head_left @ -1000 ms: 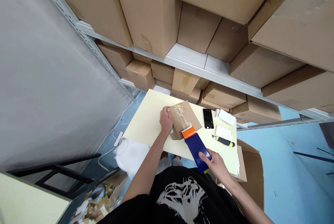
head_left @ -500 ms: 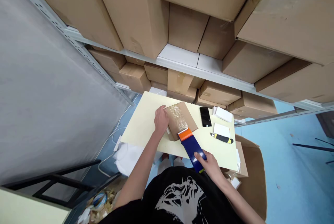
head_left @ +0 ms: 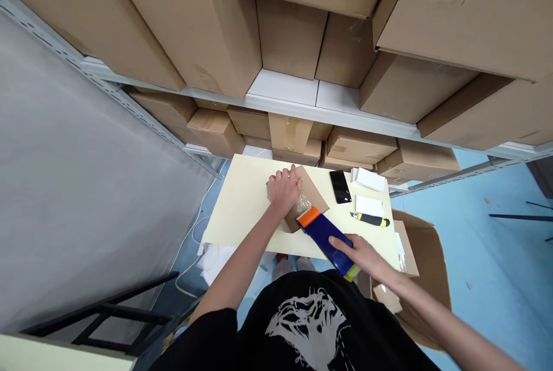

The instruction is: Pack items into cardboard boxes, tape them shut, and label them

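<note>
A small cardboard box (head_left: 313, 185) lies on the pale yellow table, with a strip of clear tape (head_left: 303, 203) across its top. My left hand (head_left: 285, 186) lies over the box's top and the tape, fingers stretched out and holding nothing. In my right hand (head_left: 356, 251) is a blue and orange tape dispenser (head_left: 327, 237), gripped by its body. The dispenser's orange front end is at the near edge of the box, where the tape strip meets it. Part of the box is hidden under my left hand.
On the table's (head_left: 246, 204) right side are a black phone (head_left: 340, 186), white small boxes (head_left: 369, 180), a white card-like item (head_left: 369, 205) and a yellow-black utility knife (head_left: 370, 219). Shelves of cardboard boxes (head_left: 290, 132) stand behind. An open carton (head_left: 425, 267) sits right of the table.
My left hand has moved from the box's left edge onto its taped top. The dispenser has tilted, its back end swinging right with my right hand.
</note>
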`<state>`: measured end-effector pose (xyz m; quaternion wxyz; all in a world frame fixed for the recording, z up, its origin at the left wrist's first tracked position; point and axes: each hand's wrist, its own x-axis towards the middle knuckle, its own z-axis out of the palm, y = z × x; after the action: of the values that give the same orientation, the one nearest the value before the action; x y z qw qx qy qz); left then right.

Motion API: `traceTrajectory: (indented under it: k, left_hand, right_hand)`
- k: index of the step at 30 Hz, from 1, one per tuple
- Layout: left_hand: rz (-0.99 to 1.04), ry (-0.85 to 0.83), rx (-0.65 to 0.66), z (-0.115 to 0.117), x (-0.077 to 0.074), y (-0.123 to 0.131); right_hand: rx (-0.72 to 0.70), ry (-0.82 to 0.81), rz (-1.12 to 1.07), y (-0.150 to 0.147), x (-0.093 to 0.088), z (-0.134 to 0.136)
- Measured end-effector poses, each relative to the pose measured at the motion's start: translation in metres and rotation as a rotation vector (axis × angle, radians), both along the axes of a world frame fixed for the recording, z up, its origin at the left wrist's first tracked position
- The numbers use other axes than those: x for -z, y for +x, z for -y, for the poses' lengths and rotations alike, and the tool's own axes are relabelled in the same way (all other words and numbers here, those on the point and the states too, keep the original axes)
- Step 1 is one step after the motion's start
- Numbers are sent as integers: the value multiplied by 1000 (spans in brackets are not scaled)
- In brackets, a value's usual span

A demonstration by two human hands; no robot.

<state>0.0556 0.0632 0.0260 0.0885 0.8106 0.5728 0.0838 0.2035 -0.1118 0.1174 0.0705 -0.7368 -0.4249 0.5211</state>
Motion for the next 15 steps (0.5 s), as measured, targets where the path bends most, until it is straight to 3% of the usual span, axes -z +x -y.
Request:
traceTrajectory:
  k: [7,15]
  left_hand:
    - [81,-34,8,-1,-1,0]
    - [91,-5,5,3,1,-3]
  right_hand:
    - [-134,-172,141,17,-34,-59]
    - [-270,-343,-74,12,-52,-95]
